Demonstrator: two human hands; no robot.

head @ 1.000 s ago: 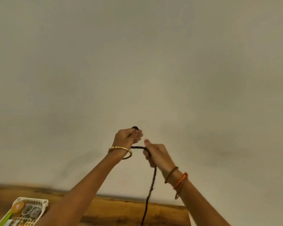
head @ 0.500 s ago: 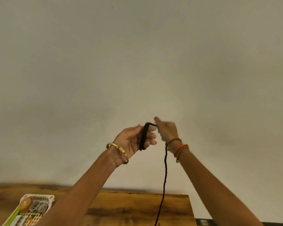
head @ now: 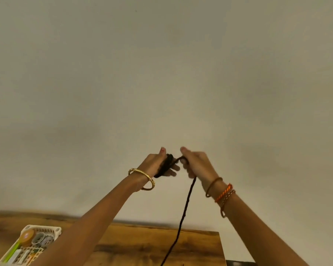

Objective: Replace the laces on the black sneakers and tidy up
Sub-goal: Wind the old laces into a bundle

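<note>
Black lace (head: 187,202) coils around left hand (head: 158,164).

Both arms are raised in front of a plain pale wall (head: 161,73). The left hand (head: 158,164) has a black lace (head: 186,204) wound in a small coil around its fingers, thumb pointing up. The right hand (head: 196,166), just beside it, pinches the lace where it leaves the coil; from there the lace hangs down past the wooden table (head: 142,246) edge. A gold bangle (head: 142,178) circles the left wrist, brown and orange bands (head: 222,192) the right. A white basket (head: 54,230) of small items sits at the table's left.
</note>
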